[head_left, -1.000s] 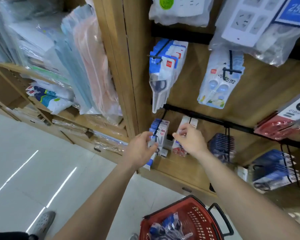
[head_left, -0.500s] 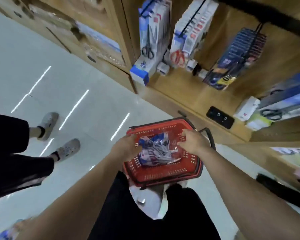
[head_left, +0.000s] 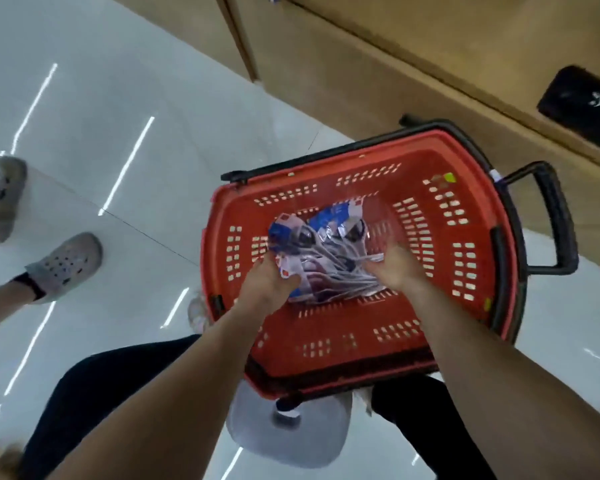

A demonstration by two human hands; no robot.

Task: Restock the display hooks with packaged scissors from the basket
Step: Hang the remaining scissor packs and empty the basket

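Packaged scissors point(head_left: 326, 251) heaped on floor of red basket point(head_left: 465, 220), between both hands. Left hand point(head_left: 269, 284) pinches pile's near-left corner; right hand point(head_left: 397, 268) curls round near-right edge. Packs' long axis runs away from person, tips nearest right hand.

The red basket point(head_left: 326, 327) sat on the glossy white floor point(head_left: 118, 98) against the wooden shelf base point(head_left: 361, 64). Both hands were down inside it. The left hand point(head_left: 267, 285) pinched the near edge of the packaged scissors point(head_left: 326, 251), and the right hand point(head_left: 395, 268) curled over the pile's other side. Someone's grey clogs point(head_left: 66, 261) stood well apart, off to the left.
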